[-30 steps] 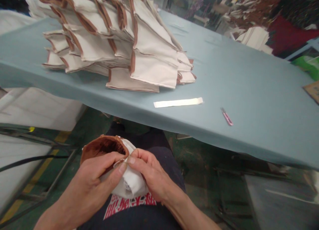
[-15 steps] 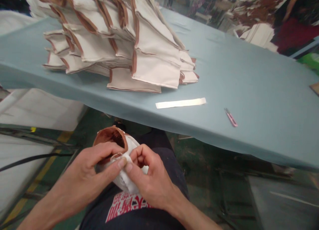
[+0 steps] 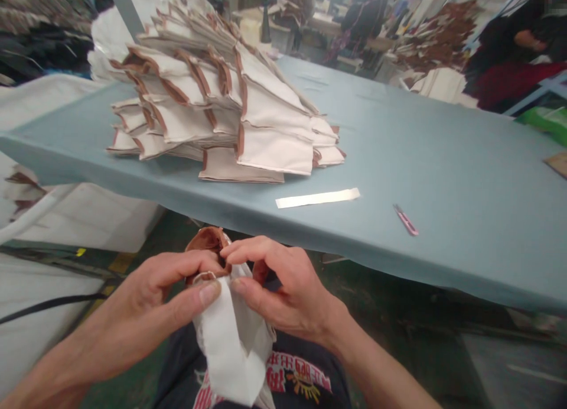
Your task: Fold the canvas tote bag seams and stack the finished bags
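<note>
A white cloth piece (image 3: pixel 230 344) with a brown lining at its open end hangs over my lap, below the table edge. My left hand (image 3: pixel 177 285) pinches its rim between thumb and fingers, thumb on the white side. On the right side of the opening, my right hand (image 3: pixel 270 279) has its fingertips on the rim and its thumb against the white fabric, with thumb and index finger apart. Beyond them on the table lie a white strip (image 3: pixel 318 198) and small pink-handled snips (image 3: pixel 406 220).
A large pile of white pieces with brown edging (image 3: pixel 221 101) covers the left of the blue-green table (image 3: pixel 420 161). White cloth-like bins stand at the left. At the upper right, a person in dark clothing (image 3: pixel 509 48) is beside red fabric and a brown-and-white heap.
The view has tilted up, showing more background. More of the white fabric now hangs down flat below my hands. My right thumb and index finger have moved farther apart.
</note>
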The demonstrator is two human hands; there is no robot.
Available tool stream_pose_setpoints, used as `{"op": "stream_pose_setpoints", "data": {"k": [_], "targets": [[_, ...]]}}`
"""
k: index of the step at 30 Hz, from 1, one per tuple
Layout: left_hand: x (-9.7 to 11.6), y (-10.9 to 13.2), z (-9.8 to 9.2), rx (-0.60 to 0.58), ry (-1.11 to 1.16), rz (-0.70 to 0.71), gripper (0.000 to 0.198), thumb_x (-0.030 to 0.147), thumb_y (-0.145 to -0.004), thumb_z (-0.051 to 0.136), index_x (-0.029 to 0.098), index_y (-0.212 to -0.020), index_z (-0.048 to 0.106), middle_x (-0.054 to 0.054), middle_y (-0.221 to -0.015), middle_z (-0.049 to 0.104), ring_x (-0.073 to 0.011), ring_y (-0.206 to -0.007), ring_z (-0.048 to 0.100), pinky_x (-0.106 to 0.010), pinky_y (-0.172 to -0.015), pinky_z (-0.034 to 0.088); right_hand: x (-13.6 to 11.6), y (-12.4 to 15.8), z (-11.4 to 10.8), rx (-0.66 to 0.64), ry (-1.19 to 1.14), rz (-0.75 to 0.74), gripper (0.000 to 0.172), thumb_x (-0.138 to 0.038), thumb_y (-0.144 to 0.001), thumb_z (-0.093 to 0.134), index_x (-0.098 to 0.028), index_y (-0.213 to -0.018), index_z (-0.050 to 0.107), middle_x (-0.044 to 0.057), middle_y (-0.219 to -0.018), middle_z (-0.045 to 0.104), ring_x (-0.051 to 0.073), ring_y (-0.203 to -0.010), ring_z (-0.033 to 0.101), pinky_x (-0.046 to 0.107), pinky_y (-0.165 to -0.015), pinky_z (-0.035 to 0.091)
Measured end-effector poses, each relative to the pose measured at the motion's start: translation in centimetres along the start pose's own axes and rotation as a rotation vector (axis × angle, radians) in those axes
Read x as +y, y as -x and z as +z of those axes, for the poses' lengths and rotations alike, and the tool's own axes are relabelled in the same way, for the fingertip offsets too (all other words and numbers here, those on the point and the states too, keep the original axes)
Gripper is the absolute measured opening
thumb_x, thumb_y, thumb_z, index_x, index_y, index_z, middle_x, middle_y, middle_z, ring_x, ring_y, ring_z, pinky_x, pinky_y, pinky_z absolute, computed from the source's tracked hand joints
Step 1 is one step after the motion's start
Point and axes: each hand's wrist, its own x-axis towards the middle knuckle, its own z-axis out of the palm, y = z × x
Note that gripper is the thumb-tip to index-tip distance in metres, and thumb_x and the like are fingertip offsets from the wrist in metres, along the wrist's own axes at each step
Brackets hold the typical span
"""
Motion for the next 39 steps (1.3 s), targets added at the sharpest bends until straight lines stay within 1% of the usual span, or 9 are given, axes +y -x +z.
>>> {"op": "stream_pose_setpoints", "data": {"k": [3,5,14,20,24,29,32,35,39], "targets": [[0.6,-0.3,-0.1,0.013,0.007,0.048,0.035,0.036,-0.104,0.064,0.021,-0.073,0.070,0.006,-0.070,0.063,-0.0104,-0.063,0.059,-0.014,-0.057,0.049,0.2,-1.1,-0.3,-0.039,0.086,-0.125,0.008,-0.018,-0.116,0.065,-0.017,-0.118,0.072,0.011,-0.114,0.088,0.017,-0.108,0.085,0.023,-0.091,0.067],[0.9,-0.3,-0.2,0.017,-0.018,0.065,0.038,0.038,-0.103,0.063,0.021,-0.069,0.062,0.007,-0.068,0.058,-0.0102,-0.061,0.056,-0.015,-0.055,0.047,0.2,-1.6,-0.6,-0.057,0.154,-0.199,0.013,-0.017,-0.118,0.061,-0.016,-0.114,0.073,0.010,-0.110,0.089,0.017,-0.107,0.086,0.025,-0.097,0.067],[-2.2,1.7,0.6,0.017,0.009,0.032,0.041,0.047,-0.112,0.055,0.024,-0.077,0.052,0.007,-0.076,0.049,-0.0126,-0.066,0.050,-0.020,-0.056,0.041,-0.7,-2.5,-0.9,-0.119,0.503,-0.370,0.030,-0.020,-0.120,0.057,-0.018,-0.096,0.073,0.002,-0.090,0.087,0.013,-0.078,0.082,0.025,-0.069,0.057],[-2.1,1.2,1.3,0.050,0.036,0.021,0.040,0.044,-0.107,0.056,0.023,-0.073,0.054,0.007,-0.070,0.048,-0.0118,-0.062,0.048,-0.020,-0.053,0.037,-1.7,-2.6,0.1,-0.125,0.618,-0.270,0.026,-0.009,-0.104,0.061,-0.022,-0.082,0.067,-0.002,-0.078,0.083,0.011,-0.063,0.073,0.028,-0.058,0.046],[-2.0,1.0,1.7,0.063,0.110,-0.011,0.043,0.045,-0.105,0.056,0.024,-0.068,0.047,0.008,-0.066,0.041,-0.0113,-0.057,0.040,-0.021,-0.050,0.035,-0.8,-2.7,0.4,-0.127,0.446,-0.153,0.019,-0.010,-0.095,0.056,-0.023,-0.084,0.065,-0.003,-0.076,0.079,0.010,-0.062,0.068,0.023,-0.060,0.047],[-2.6,1.8,2.2,0.099,0.143,-0.074,0.047,0.052,-0.106,0.055,0.025,-0.069,0.047,0.009,-0.064,0.034,-0.0116,-0.055,0.032,-0.025,-0.048,0.027,0.1,-3.0,0.3,-0.240,0.254,-0.023,0.012,-0.016,-0.092,0.055,-0.023,-0.089,0.064,-0.005,-0.076,0.075,0.007,-0.055,0.058,0.020,-0.056,0.041],[-2.6,1.9,2.5,0.176,0.058,-0.081,0.040,0.042,-0.103,0.054,0.025,-0.068,0.044,0.008,-0.064,0.035,-0.0120,-0.056,0.033,-0.026,-0.050,0.025,-0.1,-3.2,0.3,-0.286,0.230,-0.008,0.010,-0.016,-0.093,0.056,-0.024,-0.089,0.061,-0.006,-0.076,0.072,0.008,-0.056,0.055,0.022,-0.057,0.039],[-3.0,1.4,3.0,0.274,-0.090,0.021,0.032,0.031,-0.096,0.054,0.025,-0.066,0.045,0.009,-0.060,0.039,-0.0114,-0.053,0.037,-0.026,-0.050,0.026,-0.3,-3.1,0.3,-0.312,0.292,0.014,0.012,-0.016,-0.097,0.053,-0.024,-0.091,0.059,-0.002,-0.081,0.073,0.012,-0.066,0.062,0.025,-0.060,0.039],[-3.0,0.7,3.5,0.338,-0.207,0.055,0.034,0.031,-0.095,0.056,0.024,-0.063,0.050,0.009,-0.057,0.045,-0.0111,-0.051,0.042,-0.026,-0.050,0.028,-0.4,-2.9,-0.3,-0.343,0.170,0.192,0.009,-0.019,-0.097,0.056,-0.024,-0.090,0.059,-0.003,-0.080,0.069,0.012,-0.065,0.057,0.025,-0.062,0.038]]}}
